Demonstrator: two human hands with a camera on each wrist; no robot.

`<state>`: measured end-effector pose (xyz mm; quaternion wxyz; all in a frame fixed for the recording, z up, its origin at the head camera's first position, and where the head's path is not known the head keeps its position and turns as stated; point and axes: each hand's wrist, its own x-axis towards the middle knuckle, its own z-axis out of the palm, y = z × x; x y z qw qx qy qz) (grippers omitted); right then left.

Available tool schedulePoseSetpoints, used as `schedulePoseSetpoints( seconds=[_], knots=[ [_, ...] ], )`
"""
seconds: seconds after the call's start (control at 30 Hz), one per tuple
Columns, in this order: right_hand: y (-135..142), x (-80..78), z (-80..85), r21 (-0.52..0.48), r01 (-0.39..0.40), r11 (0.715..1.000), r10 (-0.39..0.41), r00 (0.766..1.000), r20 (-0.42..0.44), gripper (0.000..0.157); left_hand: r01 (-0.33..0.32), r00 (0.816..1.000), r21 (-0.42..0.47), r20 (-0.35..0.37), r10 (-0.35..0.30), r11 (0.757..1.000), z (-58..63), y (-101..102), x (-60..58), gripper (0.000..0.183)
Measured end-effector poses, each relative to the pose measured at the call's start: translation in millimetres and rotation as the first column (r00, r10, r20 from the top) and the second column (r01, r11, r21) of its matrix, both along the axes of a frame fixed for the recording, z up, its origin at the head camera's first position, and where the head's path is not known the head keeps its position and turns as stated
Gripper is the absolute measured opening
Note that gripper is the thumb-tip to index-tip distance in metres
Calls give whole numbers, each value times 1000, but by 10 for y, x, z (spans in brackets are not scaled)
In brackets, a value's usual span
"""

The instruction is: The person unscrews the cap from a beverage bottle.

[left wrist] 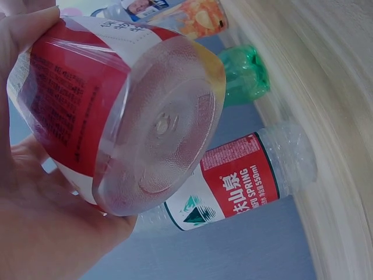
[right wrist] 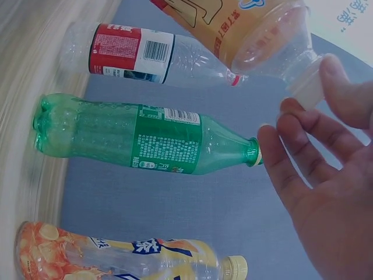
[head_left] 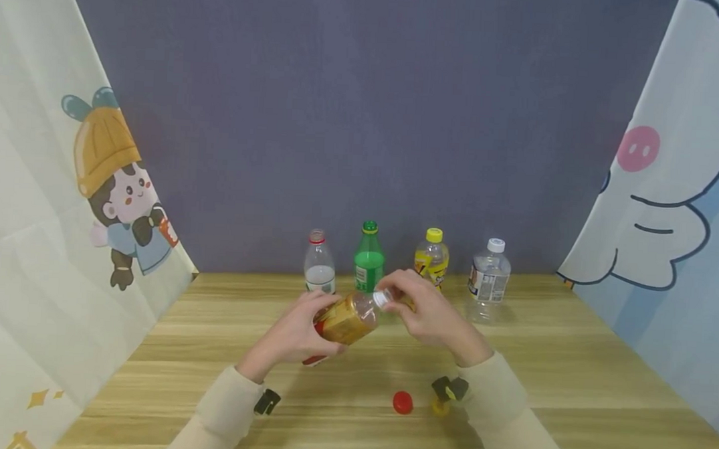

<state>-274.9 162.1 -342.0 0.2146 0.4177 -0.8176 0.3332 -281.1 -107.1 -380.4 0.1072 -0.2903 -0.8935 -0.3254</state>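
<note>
Head view: held bottle (head_left: 344, 323) is tilted above the middle of the surface (head_left: 240, 340), neck to the right. Left hand (head_left: 296, 330) has its fingers clamped round the body; right hand (head_left: 430, 315) pinches the white cap (head_left: 382, 298) at the neck, its other fingers spread loosely. Cap work looks mid-step; can't tell if it's turning on or off.

Far row, left to right: water bottle (head_left: 320, 257), uncapped, red ring on neck; green bottle (head_left: 368, 260), cap unclear; yellow bottle (head_left: 433, 258), capped; clear bottle (head_left: 488, 285), capped. Judged from that, two look done and the water bottle is left; red cap (head_left: 402, 402) lies loose near, probably its match. Small yellow item (head_left: 440, 407) just right of it, partly hidden under the black wrist camera (head_left: 450, 388).

Surface is light wood-grain. Dark grey-blue backdrop (head_left: 364, 117) at far side; cartoon-printed curtains left (head_left: 17, 203) and right (head_left: 688, 279), the right one partly pale blue.
</note>
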Motion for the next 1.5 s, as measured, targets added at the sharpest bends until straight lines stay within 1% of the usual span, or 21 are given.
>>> schedulePoseSetpoints(
  seconds=[0.07, 0.2, 0.27, 0.33, 0.37, 0.4, 0.5, 0.6, 0.67, 0.73, 0.8, 0.83, 0.97, 1.07, 1.17, 1.5],
  knots=[
    [10, -2, 1, 3, 5, 1000, -5, 1000, 15, 25, -2, 1000, -3, -3, 2, 1000, -8, 8, -3, 76],
    [26, -4, 17, 8, 51, 999, -51, 997, 58, 25, -15, 998, -24, -57, 14, 1000, -29, 30, -23, 77],
    [22, -6, 31, 5, 80, 997, -80, 991, 106, 24, -29, 996, -37, -91, 25, 999, -39, 41, -32, 78],
    [11, -9, 43, 2, 122, 993, -120, 978, 169, 24, -48, 993, -48, -111, 43, 998, -42, 49, -31, 78],
    [3, -12, 47, -1, 149, 989, -145, 968, 205, 24, -59, 991, -55, -122, 52, 997, -43, 53, -30, 78],
    [-3, -14, 48, -5, 176, 984, -168, 952, 256, 26, -70, 989, -66, -137, 60, 995, -43, 57, -28, 78],
    [-17, -20, 45, -12, 247, 969, -221, 888, 404, 35, -114, 974, -109, -207, 89, 988, -33, 71, -17, 77],
    [-27, -22, 38, -42, 280, 959, -218, 824, 522, 42, -157, 952, -149, -284, 110, 976, -9, 86, -1, 75],
    [-32, -24, 35, -71, 280, 957, -192, 800, 569, 41, -173, 943, -164, -312, 116, 971, 2, 96, 5, 75],
    [-37, -19, 36, -96, 283, 954, -173, 785, 595, 39, -178, 939, -174, -325, 114, 969, 8, 105, 9, 76],
    [-41, -18, 36, -110, 283, 953, -161, 777, 608, 35, -175, 937, -175, -333, 109, 969, 7, 110, 10, 77],
    [-44, -15, 37, -115, 284, 952, -158, 777, 609, 34, -174, 935, -174, -337, 108, 969, 6, 113, 11, 78],
    [-59, -8, 40, -115, 277, 954, -158, 791, 591, 32, -176, 930, -167, -352, 108, 970, 4, 114, 19, 78],
    [-70, -3, 35, -100, 279, 955, -174, 800, 574, 32, -178, 928, -163, -355, 111, 970, -5, 111, 14, 78],
    [-77, -2, 26, -81, 289, 954, -196, 803, 563, 32, -178, 929, -165, -353, 111, 970, -13, 105, 9, 77],
    [-109, 22, 22, -26, 331, 943, -267, 802, 534, 25, -173, 931, -171, -348, 105, 970, -23, 85, 17, 76]
  ],
)
